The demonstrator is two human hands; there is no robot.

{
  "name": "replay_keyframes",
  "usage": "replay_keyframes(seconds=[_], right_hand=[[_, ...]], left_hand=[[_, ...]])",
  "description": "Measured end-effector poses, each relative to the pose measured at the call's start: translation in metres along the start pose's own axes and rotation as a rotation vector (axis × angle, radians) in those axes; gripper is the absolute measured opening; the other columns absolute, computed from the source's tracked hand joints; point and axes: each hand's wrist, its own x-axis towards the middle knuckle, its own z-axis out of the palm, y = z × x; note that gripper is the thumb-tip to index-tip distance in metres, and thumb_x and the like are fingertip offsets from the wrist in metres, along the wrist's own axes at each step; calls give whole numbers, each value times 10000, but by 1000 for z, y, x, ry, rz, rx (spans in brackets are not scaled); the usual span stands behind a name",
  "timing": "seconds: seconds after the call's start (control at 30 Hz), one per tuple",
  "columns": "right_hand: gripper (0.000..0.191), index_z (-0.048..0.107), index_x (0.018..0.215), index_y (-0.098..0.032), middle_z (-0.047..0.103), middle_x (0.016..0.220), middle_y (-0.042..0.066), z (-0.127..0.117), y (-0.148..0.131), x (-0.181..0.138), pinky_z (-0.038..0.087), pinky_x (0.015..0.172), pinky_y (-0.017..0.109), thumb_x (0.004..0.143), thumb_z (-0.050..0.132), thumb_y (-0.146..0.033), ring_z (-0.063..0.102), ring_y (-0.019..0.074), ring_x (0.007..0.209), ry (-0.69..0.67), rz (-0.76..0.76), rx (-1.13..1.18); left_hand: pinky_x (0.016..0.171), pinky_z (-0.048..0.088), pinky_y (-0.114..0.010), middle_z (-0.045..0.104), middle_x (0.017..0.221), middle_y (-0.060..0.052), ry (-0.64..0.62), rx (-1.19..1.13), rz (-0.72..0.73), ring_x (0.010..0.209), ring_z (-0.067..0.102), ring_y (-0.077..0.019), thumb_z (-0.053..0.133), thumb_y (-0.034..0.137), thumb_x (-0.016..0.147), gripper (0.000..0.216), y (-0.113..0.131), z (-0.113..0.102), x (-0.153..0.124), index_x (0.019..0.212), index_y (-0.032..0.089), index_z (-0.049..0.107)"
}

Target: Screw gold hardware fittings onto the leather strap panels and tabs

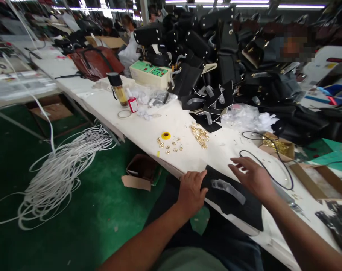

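Observation:
A flat black leather panel lies along the front edge of the white table, with a handle wrapped in clear plastic across its middle. My left hand grips the panel's left end, its fingers curled and its thumb near the edge. Over the panel's far right side is my right hand, fingers apart and holding nothing. Beyond the panel, a pile of gold metal fittings is spread on the table. More small gold fittings lie beside a yellow roll.
Black bags are heaped at the back, near a green-topped control box. A bottle and a red container stand left. A black cable and cardboard box lie right. White cord is coiled on the floor.

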Motion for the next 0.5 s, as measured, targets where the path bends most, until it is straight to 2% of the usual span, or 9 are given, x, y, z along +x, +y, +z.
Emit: replay_keyframes(seconds=[0.1, 0.2, 0.27, 0.33, 0.43, 0.5], right_hand=[[250, 763, 1090, -256, 767, 1041, 57, 37, -73, 49, 548, 784, 341, 950, 616, -402, 725, 205, 827, -125, -128, 110], [234, 773, 1103, -247, 781, 1016, 40, 76, -112, 89, 523, 810, 329, 918, 659, -335, 713, 211, 873, -221, -111, 53], [260, 774, 1134, -237, 787, 1008, 39, 96, -119, 106, 515, 819, 328, 915, 659, -320, 709, 215, 888, -264, -104, 28], [280, 773, 1158, -231, 791, 1015, 38, 109, -118, 116, 512, 829, 324, 924, 648, -322, 709, 209, 883, -290, -111, 30], [266, 788, 1132, -239, 797, 1010, 37, 120, -114, 124, 511, 839, 319, 926, 643, -324, 715, 208, 888, -328, -117, 29], [234, 805, 1072, -243, 798, 1001, 44, 123, -113, 126, 509, 837, 319, 913, 647, -310, 716, 217, 904, -345, -112, 18]], left_hand=[[925, 480, -508, 696, 1073, -80, -1, -64, -6, 1008, 609, -299, 631, 180, 906, 614, 1, 6, -6, 1497, 218, 467], [907, 502, -477, 681, 1010, -69, 42, -175, -97, 963, 618, -281, 623, 161, 886, 491, 6, 9, -16, 1367, 234, 559], [873, 517, -434, 662, 957, -47, 72, -304, -290, 910, 621, -249, 677, 182, 838, 336, 9, 9, -27, 1163, 245, 619], [800, 524, -379, 621, 856, -8, 50, -478, -528, 816, 606, -203, 719, 227, 802, 224, 10, 9, -39, 989, 240, 598], [596, 499, -301, 543, 733, 32, -135, -833, -806, 644, 545, -145, 735, 413, 799, 278, 9, 12, -52, 883, 222, 551], [483, 467, -260, 570, 751, 18, -295, -1071, -896, 582, 535, -122, 728, 588, 778, 428, 8, 16, -55, 871, 202, 567]])
